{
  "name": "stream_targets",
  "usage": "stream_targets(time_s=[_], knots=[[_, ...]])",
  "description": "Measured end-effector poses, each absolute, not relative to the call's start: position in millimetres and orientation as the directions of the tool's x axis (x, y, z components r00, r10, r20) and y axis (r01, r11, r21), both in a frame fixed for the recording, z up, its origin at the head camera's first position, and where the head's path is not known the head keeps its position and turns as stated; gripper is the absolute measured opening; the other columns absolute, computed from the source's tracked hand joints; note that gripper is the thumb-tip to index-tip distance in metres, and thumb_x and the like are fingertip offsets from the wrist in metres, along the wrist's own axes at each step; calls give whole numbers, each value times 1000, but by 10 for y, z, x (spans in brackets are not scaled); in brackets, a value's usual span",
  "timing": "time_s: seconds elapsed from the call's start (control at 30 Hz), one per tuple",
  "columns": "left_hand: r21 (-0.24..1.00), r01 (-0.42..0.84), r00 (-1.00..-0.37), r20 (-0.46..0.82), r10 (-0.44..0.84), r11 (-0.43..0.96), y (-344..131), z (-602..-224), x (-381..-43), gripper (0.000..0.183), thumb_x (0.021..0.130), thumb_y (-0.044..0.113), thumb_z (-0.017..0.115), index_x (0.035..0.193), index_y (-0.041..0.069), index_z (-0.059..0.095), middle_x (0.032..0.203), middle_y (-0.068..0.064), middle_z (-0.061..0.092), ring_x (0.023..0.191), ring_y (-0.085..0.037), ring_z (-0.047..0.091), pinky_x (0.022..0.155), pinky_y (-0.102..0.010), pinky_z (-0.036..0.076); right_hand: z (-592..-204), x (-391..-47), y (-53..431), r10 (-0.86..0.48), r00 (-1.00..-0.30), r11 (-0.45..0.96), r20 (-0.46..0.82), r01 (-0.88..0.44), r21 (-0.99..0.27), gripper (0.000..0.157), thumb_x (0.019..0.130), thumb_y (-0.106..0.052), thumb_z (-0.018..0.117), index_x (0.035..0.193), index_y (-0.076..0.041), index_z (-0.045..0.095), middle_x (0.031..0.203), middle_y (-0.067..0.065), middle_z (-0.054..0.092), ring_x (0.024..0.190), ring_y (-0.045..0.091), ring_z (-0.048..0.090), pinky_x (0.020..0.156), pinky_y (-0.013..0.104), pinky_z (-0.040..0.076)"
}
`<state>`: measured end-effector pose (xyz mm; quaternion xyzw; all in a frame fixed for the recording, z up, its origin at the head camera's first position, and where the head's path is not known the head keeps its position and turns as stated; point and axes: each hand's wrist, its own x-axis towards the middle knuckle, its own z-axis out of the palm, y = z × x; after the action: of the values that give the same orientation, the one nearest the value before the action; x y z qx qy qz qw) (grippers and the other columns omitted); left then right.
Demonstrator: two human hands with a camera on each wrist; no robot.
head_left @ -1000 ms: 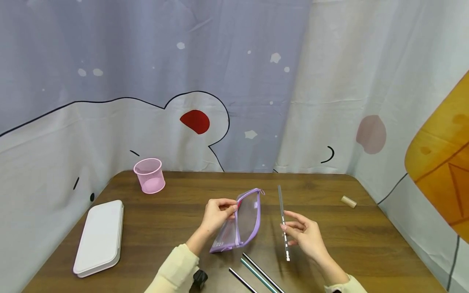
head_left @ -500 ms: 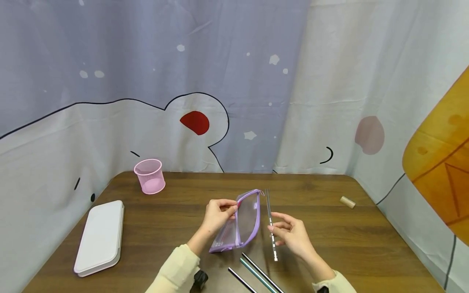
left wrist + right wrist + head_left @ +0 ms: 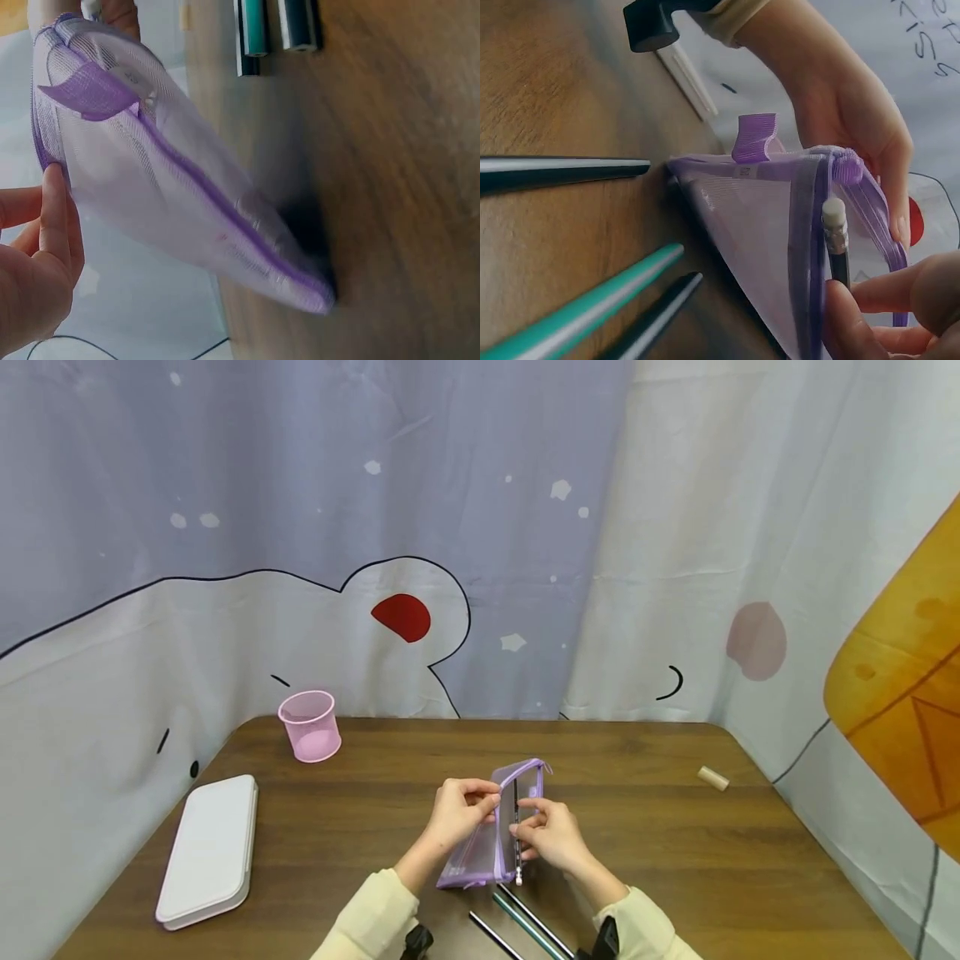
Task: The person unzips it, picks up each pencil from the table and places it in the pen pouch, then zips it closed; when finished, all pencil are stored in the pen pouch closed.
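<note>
A purple-edged mesh pencil pouch (image 3: 474, 857) stands tilted over the middle of the table, its zipped side spread apart. My left hand (image 3: 459, 812) pinches one edge of that opening between thumb and fingers. With thumb and fingertips my right hand (image 3: 553, 835) holds a dark pencil (image 3: 517, 827), its white eraser end toward me. In the right wrist view the pencil's eraser (image 3: 835, 212) lies between the two zipper edges, at the pouch's mouth. Just in front of the pouch lie a teal pencil (image 3: 527, 925) and two dark ones, their near ends cut off by the head view.
On the left lies a white flat case (image 3: 208, 852). A pink mesh cup (image 3: 311, 739) stands at the back left of the wooden table (image 3: 637, 768). A small beige cylinder (image 3: 713, 778) lies toward the right edge. A printed curtain hangs behind.
My right hand has moved left with the pencil, from beside the pouch to its open mouth. The left hand keeps its pinch on the pouch edge, with little movement.
</note>
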<state>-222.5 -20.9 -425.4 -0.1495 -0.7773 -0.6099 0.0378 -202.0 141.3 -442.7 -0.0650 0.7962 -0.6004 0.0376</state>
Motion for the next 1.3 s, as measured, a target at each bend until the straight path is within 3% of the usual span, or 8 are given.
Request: stream_targets(time_s=[0.13, 0.37, 0.5, 0.63, 0.83, 1.0, 1.13, 1.3], knots=[[939, 280, -950, 241, 197, 202, -192, -4293, -2212, 17, 79, 0, 61, 92, -9, 65, 77, -22, 66, 57, -8, 61, 56, -28, 58, -4478, -2032, 1362, -141, -990, 295, 8, -50, -954, 43, 76, 0, 63, 115, 10, 49, 68, 11, 63, 47, 7, 54, 45, 27, 55], [945, 276, -952, 244, 184, 176, -190, -4271, -2210, 20, 79, 0, 61, 94, -12, 63, 80, -24, 66, 60, -10, 62, 56, -26, 58, -4478, -2049, 1358, -107, -994, 296, -5, -27, -955, 39, 75, 2, 62, 112, 10, 51, 67, 13, 62, 46, 7, 54, 44, 28, 55], [956, 248, -958, 219, 187, 155, -174, -4248, -2223, 20, 79, 0, 61, 95, -12, 63, 83, -26, 65, 63, -13, 63, 59, -31, 59, -4460, -2087, 1336, -88, -996, 303, 13, -39, -952, 38, 75, 1, 62, 112, 9, 52, 67, 12, 62, 47, 8, 56, 46, 28, 56], [963, 237, -960, 211, 186, 132, -168, -4240, -2232, 21, 79, 0, 60, 96, -12, 63, 84, -26, 65, 65, -17, 64, 61, -37, 58, -4467, -2082, 1304, -113, -991, 280, 68, -97, -955, 37, 79, -3, 60, 112, 10, 52, 76, 18, 65, 56, 14, 62, 52, 27, 58], [970, 216, -968, 198, 151, 110, -219, -4227, -2234, 21, 80, 0, 60, 97, -11, 62, 84, -26, 64, 61, -9, 61, 60, -31, 59, -4464, -1982, 1369, -105, -980, 264, 167, -190, -946, 28, 84, -3, 55, 107, 14, 56, 86, 28, 63, 70, 27, 65, 57, 23, 58], [980, 190, -975, 181, 129, 61, -258, -4220, -2243, 21, 80, 0, 60, 98, -12, 62, 87, -29, 63, 61, -6, 59, 62, -31, 59, -4423, -1842, 1519, -50, -972, 381, 229, -231, -895, 17, 79, -2, 61, 94, 5, 64, 79, 19, 66, 65, 20, 63, 53, 20, 56], [983, 175, -979, 168, 117, 53, -272, -4218, -2253, 21, 79, -1, 60, 97, -13, 62, 86, -30, 63, 58, -5, 57, 61, -31, 59, -4417, -1643, 1726, -239, -936, 592, 258, -351, -725, 17, 76, -12, 66, 91, -3, 66, 75, 2, 66, 64, 5, 58, 53, 15, 50], [983, 176, -978, 168, 121, 59, -286, -4214, -2260, 21, 79, -1, 60, 97, -13, 62, 86, -30, 63, 56, -3, 57, 61, -34, 59, -4486, -1360, 1906, -581, -798, 655, 159, -574, -491, 23, 69, -17, 70, 89, -6, 65, 65, -8, 56, 60, -7, 44, 51, 10, 40]])
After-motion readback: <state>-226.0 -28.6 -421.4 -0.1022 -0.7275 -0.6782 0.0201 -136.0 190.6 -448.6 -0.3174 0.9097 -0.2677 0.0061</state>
